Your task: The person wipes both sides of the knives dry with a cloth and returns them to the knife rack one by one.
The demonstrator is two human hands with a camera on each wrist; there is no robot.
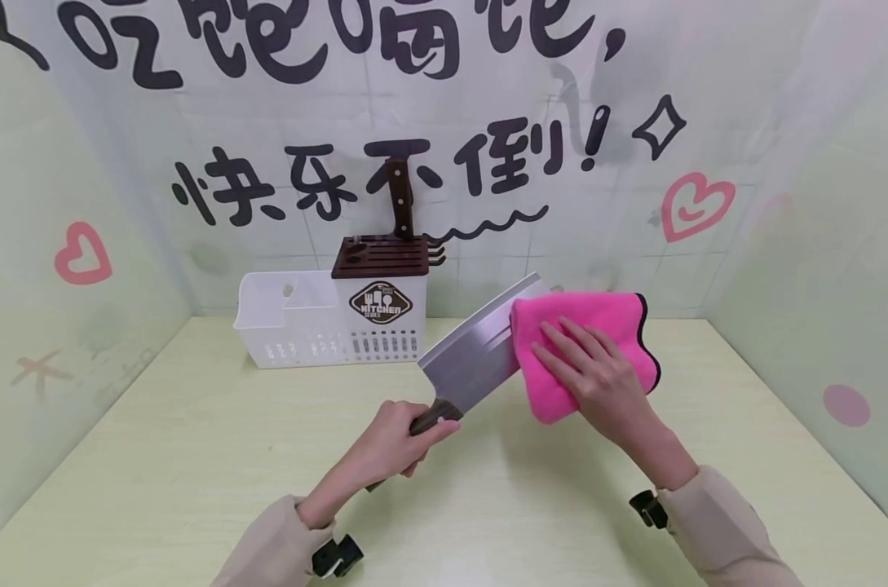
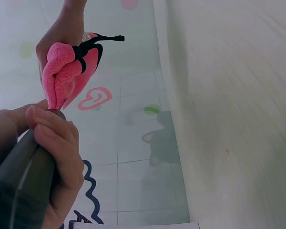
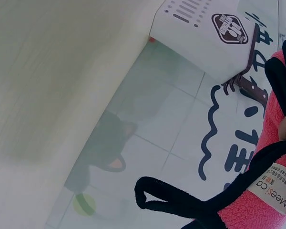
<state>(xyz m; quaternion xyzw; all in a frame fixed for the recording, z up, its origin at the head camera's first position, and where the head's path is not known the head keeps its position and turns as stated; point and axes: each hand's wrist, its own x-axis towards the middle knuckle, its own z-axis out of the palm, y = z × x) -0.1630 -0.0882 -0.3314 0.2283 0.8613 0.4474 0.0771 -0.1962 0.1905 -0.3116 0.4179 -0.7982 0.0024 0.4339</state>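
Note:
My left hand (image 1: 394, 442) grips the dark handle (image 1: 435, 416) of a kitchen cleaver, raised above the table with its broad steel blade (image 1: 473, 359) slanting up to the right. A bright pink cleaning cloth (image 1: 620, 314) with black edging is folded over the far part of the blade. My right hand (image 1: 598, 375) holds this cloth against the blade, fingers spread on the near side; the thumb is hidden in the head view. From the left wrist, the cloth (image 2: 62, 67) appears doubled around the blade under the right hand. A white label (image 3: 276, 188) and black loop show in the right wrist view.
Against the back wall stands a white plastic knife holder (image 1: 381, 346) with a brown slotted top. One knife (image 1: 399, 196) sits in it, handle up. An open white basket section (image 1: 285, 314) adjoins it on the left. The pale table (image 1: 194, 456) is bounded by printed walls.

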